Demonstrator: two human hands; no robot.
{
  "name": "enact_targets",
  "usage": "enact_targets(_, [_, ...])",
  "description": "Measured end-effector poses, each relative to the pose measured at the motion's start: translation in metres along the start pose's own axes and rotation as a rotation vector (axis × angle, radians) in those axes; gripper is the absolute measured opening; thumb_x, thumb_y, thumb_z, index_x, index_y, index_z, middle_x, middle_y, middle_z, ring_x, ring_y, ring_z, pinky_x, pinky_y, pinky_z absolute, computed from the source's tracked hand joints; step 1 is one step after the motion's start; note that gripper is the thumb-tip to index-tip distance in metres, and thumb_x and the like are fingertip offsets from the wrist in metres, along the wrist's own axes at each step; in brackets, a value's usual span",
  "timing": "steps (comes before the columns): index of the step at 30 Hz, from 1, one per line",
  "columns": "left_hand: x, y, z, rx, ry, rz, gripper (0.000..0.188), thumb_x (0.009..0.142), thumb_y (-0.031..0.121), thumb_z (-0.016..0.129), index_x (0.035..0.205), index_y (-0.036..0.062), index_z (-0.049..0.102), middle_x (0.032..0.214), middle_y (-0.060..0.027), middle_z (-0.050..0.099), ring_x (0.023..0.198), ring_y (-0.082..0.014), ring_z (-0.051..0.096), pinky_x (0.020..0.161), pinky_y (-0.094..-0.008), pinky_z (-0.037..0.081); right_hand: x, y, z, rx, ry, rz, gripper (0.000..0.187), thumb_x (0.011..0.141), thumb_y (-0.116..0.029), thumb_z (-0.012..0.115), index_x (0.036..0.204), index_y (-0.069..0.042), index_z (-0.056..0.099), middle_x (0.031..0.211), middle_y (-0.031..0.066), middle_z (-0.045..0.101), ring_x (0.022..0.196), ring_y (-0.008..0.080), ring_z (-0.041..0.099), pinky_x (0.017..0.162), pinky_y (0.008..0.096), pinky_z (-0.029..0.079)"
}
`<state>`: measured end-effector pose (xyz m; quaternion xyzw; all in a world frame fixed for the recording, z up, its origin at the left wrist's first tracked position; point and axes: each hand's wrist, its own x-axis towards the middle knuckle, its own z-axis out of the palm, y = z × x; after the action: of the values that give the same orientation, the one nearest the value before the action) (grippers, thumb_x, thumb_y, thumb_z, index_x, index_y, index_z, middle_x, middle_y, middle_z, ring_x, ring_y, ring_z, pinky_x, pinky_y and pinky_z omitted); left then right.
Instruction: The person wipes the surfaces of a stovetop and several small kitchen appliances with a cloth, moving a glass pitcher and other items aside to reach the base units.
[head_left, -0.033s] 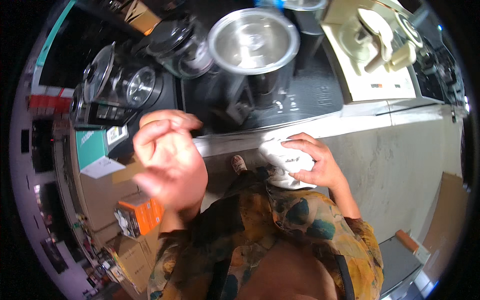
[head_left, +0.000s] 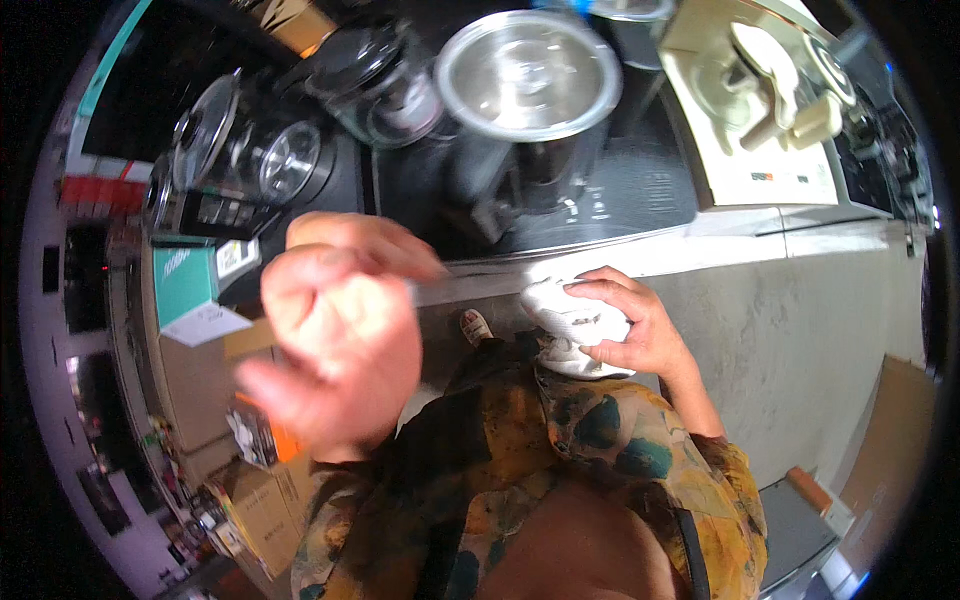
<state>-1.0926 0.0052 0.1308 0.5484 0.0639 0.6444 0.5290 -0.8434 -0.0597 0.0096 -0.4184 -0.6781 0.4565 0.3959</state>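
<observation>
In my right hand (head_left: 645,325) is a bunched white cloth (head_left: 575,325), pinched between thumb and fingers in front of my body, just short of the counter's edge. My left hand (head_left: 345,325) is raised near the camera, palm up and blurred. Its fingers curl loosely, the thumb stands apart, and I see nothing in it. Beyond both hands, a shiny steel bowl (head_left: 530,131) sits over a dark stand on the black counter surface (head_left: 645,215). Left of the bowl stands a clear jug with a black lid (head_left: 365,55).
Glass-lidded black appliances (head_left: 205,130) stand at the far left. At the far right, a cream tray (head_left: 765,188) carries clear jugs with pale handles. A green-and-white box (head_left: 185,290) and cardboard boxes (head_left: 260,505) are on the left. A grey case (head_left: 795,525) lies lower right.
My left hand looks larger, having come up toward the camera, with its fingers curled more. The counter things have shifted slightly right in view. My right hand still grips the cloth.
</observation>
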Motion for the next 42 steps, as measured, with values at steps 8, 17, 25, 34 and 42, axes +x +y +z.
enact_targets(8, [-0.011, 0.057, -0.031, -0.47, -0.491, -0.101, 0.051, 0.096, 0.045, 0.044, 0.122, 0.0024, 0.05, 0.112, -0.0122, 0.049, 0.097, -0.021, 0.047, 0.083, -0.0352, 0.04, 0.044, -0.014, 0.085, 0.017, -0.183, -0.078, 0.058, 0.063, -0.013, 0.076, 0.12, -0.008, 0.063, 0.115, 0.0156, 0.06, 0.102, 0.0323, 0.06, 0.089, 0.0366, 0.048])
enact_targets(17, [-0.017, 0.113, -0.138, -0.54, -0.533, -0.163, 0.048, 0.099, 0.039, 0.04, 0.127, 0.0005, 0.047, 0.121, -0.0154, 0.049, 0.105, -0.0233, 0.049, 0.087, -0.037, 0.041, 0.087, -0.049, 0.196, -0.003, -0.025, 0.017, 0.058, 0.063, -0.019, 0.077, 0.118, -0.004, 0.065, 0.113, 0.0148, 0.061, 0.103, 0.0305, 0.06, 0.09, 0.037, 0.047])
enact_targets(25, [-0.003, 0.117, -0.199, -0.486, -0.467, -0.188, 0.047, 0.102, 0.034, 0.035, 0.132, -0.0012, 0.044, 0.128, -0.0182, 0.048, 0.112, -0.0253, 0.05, 0.091, -0.0387, 0.042, 0.105, -0.084, 0.232, -0.086, 0.159, -0.007, 0.055, 0.067, -0.016, 0.075, 0.119, -0.005, 0.064, 0.112, 0.0154, 0.061, 0.101, 0.0308, 0.061, 0.086, 0.0361, 0.049])
enact_targets(34, [0.014, 0.037, -0.201, 0.259, -0.011, -0.364, 0.049, 0.106, 0.026, 0.024, 0.145, -0.0032, 0.029, 0.149, -0.0225, 0.034, 0.137, -0.0304, 0.035, 0.108, -0.0405, 0.032, 0.094, -0.086, 0.196, -0.077, 0.421, -0.068, 0.058, 0.065, -0.02, 0.077, 0.118, -0.002, 0.065, 0.114, 0.0149, 0.062, 0.104, 0.0266, 0.061, 0.089, 0.035, 0.047])
enact_targets(42, [0.03, -0.049, -0.194, 0.483, 0.31, -0.436, 0.065, 0.103, 0.028, 0.042, 0.15, -0.0033, 0.011, 0.156, -0.0254, 0.012, 0.146, -0.0298, 0.016, 0.117, -0.0376, 0.018, 0.096, -0.066, 0.181, -0.029, 0.338, -0.108, 0.058, 0.065, -0.017, 0.077, 0.12, -0.003, 0.063, 0.114, 0.0156, 0.061, 0.102, 0.028, 0.061, 0.088, 0.0342, 0.047])
